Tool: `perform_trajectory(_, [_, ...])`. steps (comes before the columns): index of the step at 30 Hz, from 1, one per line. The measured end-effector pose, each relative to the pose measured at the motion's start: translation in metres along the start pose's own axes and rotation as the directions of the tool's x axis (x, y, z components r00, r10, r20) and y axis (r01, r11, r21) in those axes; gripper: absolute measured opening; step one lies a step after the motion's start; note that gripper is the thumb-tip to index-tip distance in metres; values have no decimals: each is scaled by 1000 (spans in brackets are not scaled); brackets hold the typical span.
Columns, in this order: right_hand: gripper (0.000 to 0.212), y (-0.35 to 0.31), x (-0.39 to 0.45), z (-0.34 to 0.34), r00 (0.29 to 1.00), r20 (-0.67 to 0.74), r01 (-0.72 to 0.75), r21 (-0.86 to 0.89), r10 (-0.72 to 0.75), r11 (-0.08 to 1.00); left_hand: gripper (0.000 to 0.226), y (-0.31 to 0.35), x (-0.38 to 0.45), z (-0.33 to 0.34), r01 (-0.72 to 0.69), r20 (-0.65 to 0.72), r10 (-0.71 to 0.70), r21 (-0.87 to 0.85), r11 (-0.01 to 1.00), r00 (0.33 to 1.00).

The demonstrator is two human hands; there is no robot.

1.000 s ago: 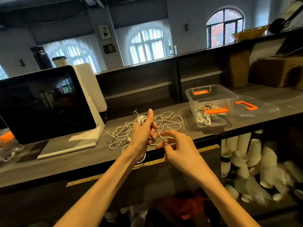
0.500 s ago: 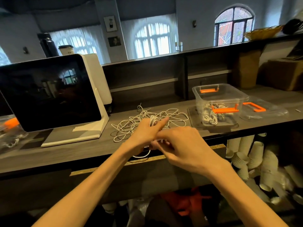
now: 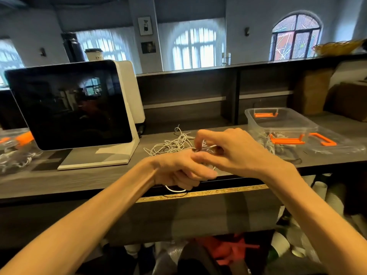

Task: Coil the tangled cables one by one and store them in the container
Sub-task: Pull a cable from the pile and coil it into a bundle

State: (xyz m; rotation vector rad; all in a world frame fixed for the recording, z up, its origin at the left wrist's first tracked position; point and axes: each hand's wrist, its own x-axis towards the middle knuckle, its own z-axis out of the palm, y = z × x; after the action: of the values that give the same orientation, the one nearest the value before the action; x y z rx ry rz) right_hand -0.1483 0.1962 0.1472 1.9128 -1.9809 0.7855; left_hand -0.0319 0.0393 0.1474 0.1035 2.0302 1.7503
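A tangle of thin white cables (image 3: 170, 144) lies on the grey counter (image 3: 79, 179) behind my hands. My left hand (image 3: 178, 167) is closed around a coil of white cable, and a loop of it hangs below the fist at the counter's front edge. My right hand (image 3: 228, 149) crosses over the left and pinches a strand of the same cable between thumb and fingers. A clear container (image 3: 278, 124) with orange clips stands to the right, with coiled white cables inside.
A dark screen on a white stand (image 3: 75, 108) sits at the left. The clear lid with an orange clip (image 3: 333, 143) lies right of the container. Another clear box with cables (image 3: 15, 151) is at the far left. Paper cups (image 3: 327, 195) fill the shelf below.
My left hand has turned from upright to a closed fist lying sideways. My right hand has moved up and over it, carrying the strand across. The view has shifted slightly.
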Motion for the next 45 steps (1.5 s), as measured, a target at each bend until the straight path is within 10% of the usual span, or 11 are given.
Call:
perform_trajectory(4, [43, -1, 5, -4, 997, 76, 0, 7, 0, 1000, 33, 2, 0, 3, 68, -97, -56, 128, 989, 994])
perform_trajectory(11, [43, -1, 11, -13, 989, 101, 122, -100, -112, 987, 52, 7, -1, 11, 123, -82, -111, 154, 980, 990])
perform_trajectory(19, [30, -1, 16, -24, 970, 234, -123, 270, 59, 955, 50, 12, 5, 17, 122, -325, 2, 361, 925, 946])
perform_trajectory(24, [38, 1, 19, -24, 881, 373, -472, 641, 292, 606, 95, 0, 15, 21, -205, -476, 478, 517, 831, 738])
perform_trajectory(28, [36, -3, 19, -6, 800, 367, -548, 768, 474, 331, 96, -4, 14, 20, -316, -542, 585, 512, 799, 603])
perform_trajectory(33, [19, -1, 13, 8, 868, 15, -361, 706, 497, 609, 48, 0, 5, 23, -482, -557, 507, 205, 852, 658])
perform_trajectory(37, [16, -3, 8, 18, 940, -119, -280, 272, 321, 921, 20, 7, -1, 9, -494, -628, 384, -2, 869, 677])
perform_trajectory(45, [26, -4, 8, 15, 983, -109, -150, -5, 149, 989, 37, 9, -10, 5, -390, -625, 312, 12, 921, 716])
